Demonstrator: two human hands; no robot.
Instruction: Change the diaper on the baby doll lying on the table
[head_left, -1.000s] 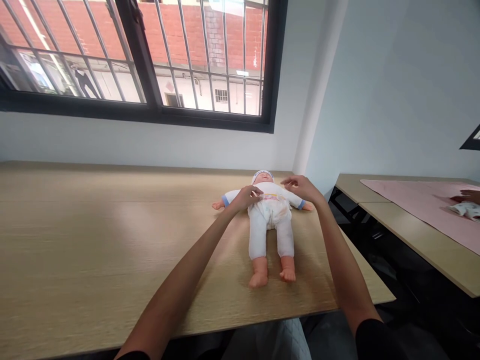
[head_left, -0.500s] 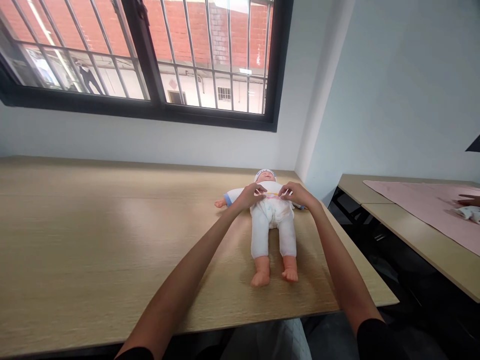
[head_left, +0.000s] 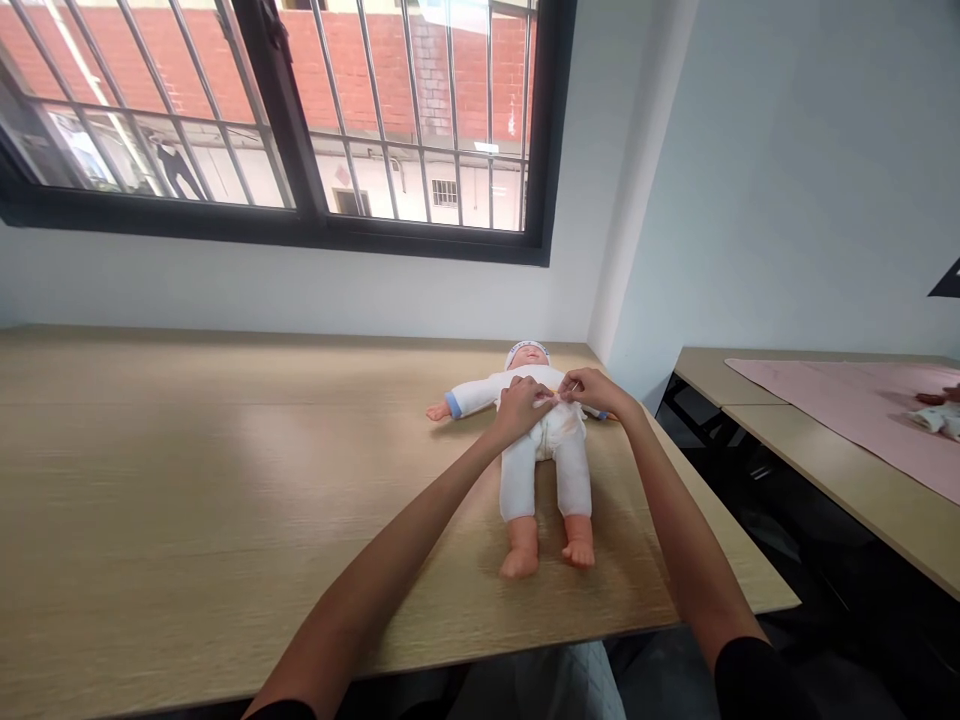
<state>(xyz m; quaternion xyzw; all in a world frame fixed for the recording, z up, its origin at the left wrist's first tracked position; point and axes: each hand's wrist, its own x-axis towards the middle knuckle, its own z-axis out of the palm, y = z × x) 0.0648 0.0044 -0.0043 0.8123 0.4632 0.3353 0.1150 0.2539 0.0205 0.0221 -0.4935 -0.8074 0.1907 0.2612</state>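
A baby doll [head_left: 517, 485] in a white suit with blue cuffs lies on its back, its feet toward me. Around its hips is a white diaper [head_left: 561, 432] with a coloured waistband. My left hand [head_left: 523, 405] rests over the front of the waist, its fingers closed on the diaper's upper edge near the middle. Just to its right, my right hand [head_left: 590, 388] pinches the same edge with thumb and forefinger. The two sets of fingertips nearly meet and partly hide the waistband.
The doll lies near the right end of a wooden table [head_left: 225, 500], below a barred window [head_left: 420, 120]. Across a gap stands another table with a pink mat [head_left: 840, 400]. On it, another person's hand [head_left: 934, 397] is by a white cloth item [head_left: 937, 420].
My left hand has moved right across the doll's waist, closer to my right hand. My right hand stays almost in place at the diaper's edge.
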